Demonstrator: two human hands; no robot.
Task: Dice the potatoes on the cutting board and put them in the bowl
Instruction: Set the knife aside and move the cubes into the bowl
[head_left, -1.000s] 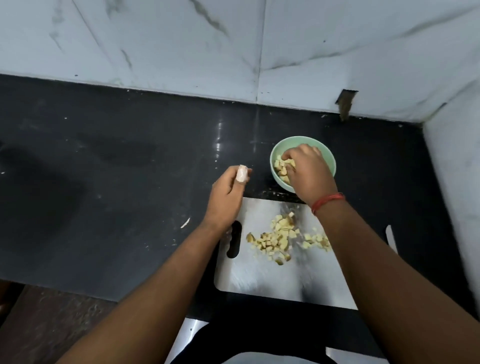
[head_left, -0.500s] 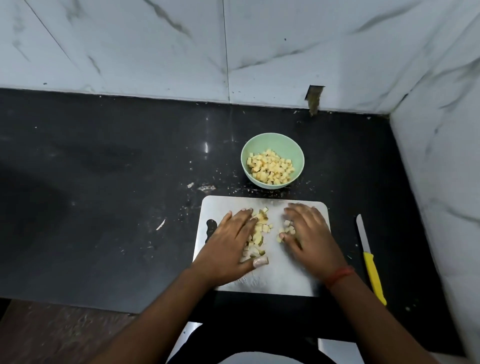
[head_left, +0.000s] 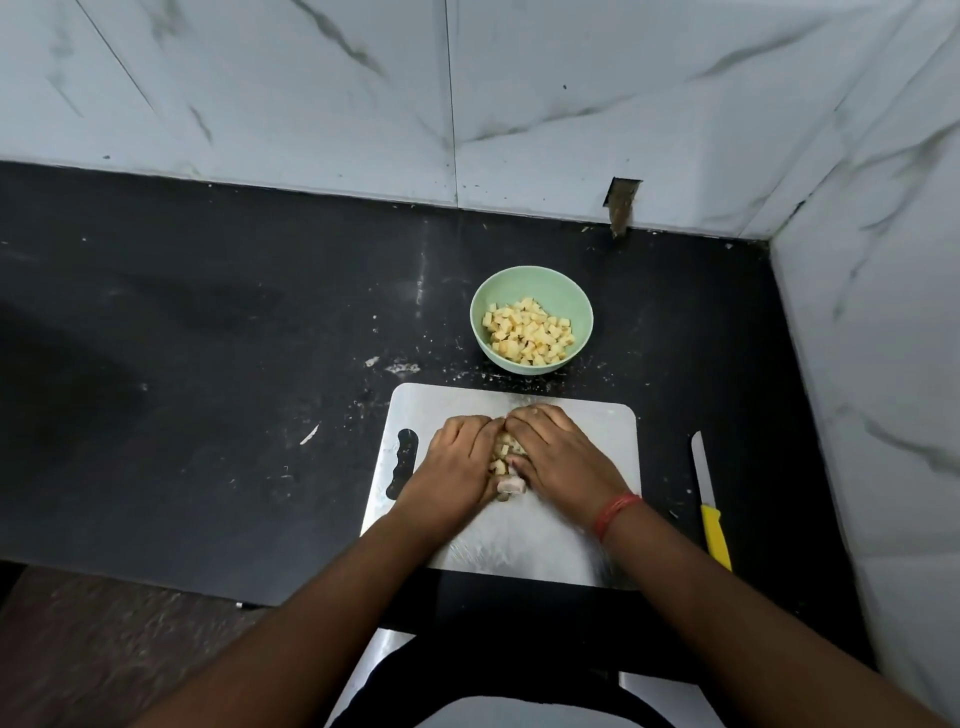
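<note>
On the rectangular steel cutting board (head_left: 571, 545), left hand (head_left: 457, 467) and right hand (head_left: 558, 457) cup pale diced potato pieces (head_left: 503, 452), fingers curled around them; beyond the board, a green bowl (head_left: 531, 283).

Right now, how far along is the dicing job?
Nearly done. Cutting looks finished: the knife lies aside and the bowl holds many cubes. The left hand and right hand cup the last diced pieces on the board; these remain to transfer.
</note>
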